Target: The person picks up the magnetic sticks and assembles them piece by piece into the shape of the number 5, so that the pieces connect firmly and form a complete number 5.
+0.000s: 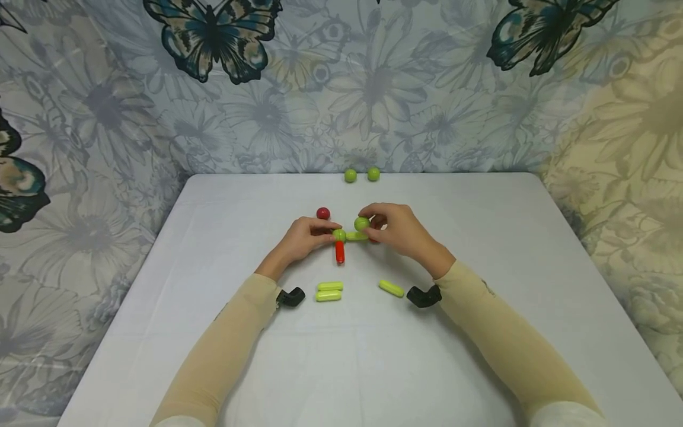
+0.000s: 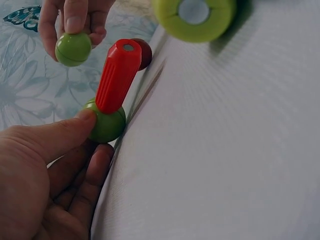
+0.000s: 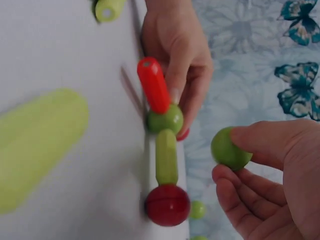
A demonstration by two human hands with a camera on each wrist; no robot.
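Observation:
My left hand (image 1: 308,238) pinches a green ball (image 2: 107,125) that has a red stick (image 1: 340,252) joined to it, pointing toward me. From the same ball a light green stick (image 3: 166,157) runs right to a red ball (image 3: 167,205), which my right hand mostly hides in the head view. Between thumb and fingers, my right hand (image 1: 400,231) holds a separate green ball (image 1: 361,223) just above and behind the green stick. In the right wrist view this held ball (image 3: 230,148) is apart from the joined pieces.
A loose red ball (image 1: 323,213) lies behind my left hand. Two green balls (image 1: 350,175) (image 1: 373,174) sit at the far edge of the white table (image 1: 256,196). Nearer me lie two light green sticks (image 1: 329,295) side by side, and another stick (image 1: 391,289) farther right.

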